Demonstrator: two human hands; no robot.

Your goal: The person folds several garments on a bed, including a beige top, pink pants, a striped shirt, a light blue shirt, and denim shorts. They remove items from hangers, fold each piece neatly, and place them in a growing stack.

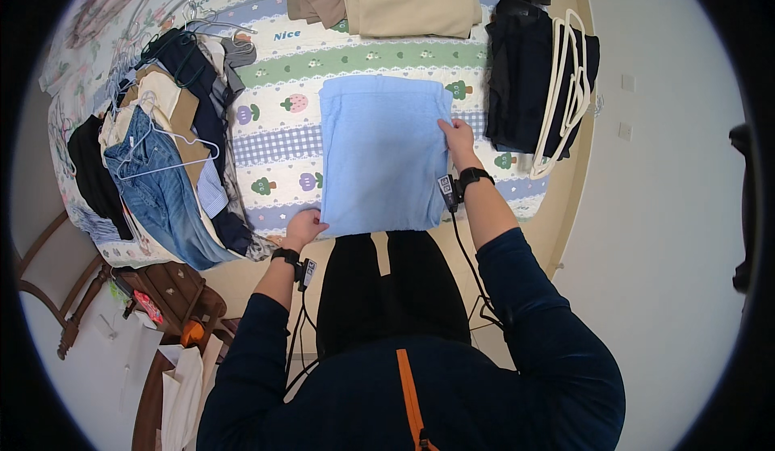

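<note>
A light blue fleecy cloth, folded to a rough rectangle, lies flat at the near edge of the patterned bedspread. My left hand pinches its near left corner between thumb and fingers. At the cloth's right edge, a little above its middle, my right hand has hold of the border with thumb and curled fingers. Both wrists wear black straps with small cabled devices. Whether the cloth is a towel or a garment cannot be told.
On the left lies a heap of clothes with a denim garment and a white hanger. Dark folded clothes and cream hangers lie on the right. Folded beige trousers rest at the far side. A wooden cabinet stands lower left.
</note>
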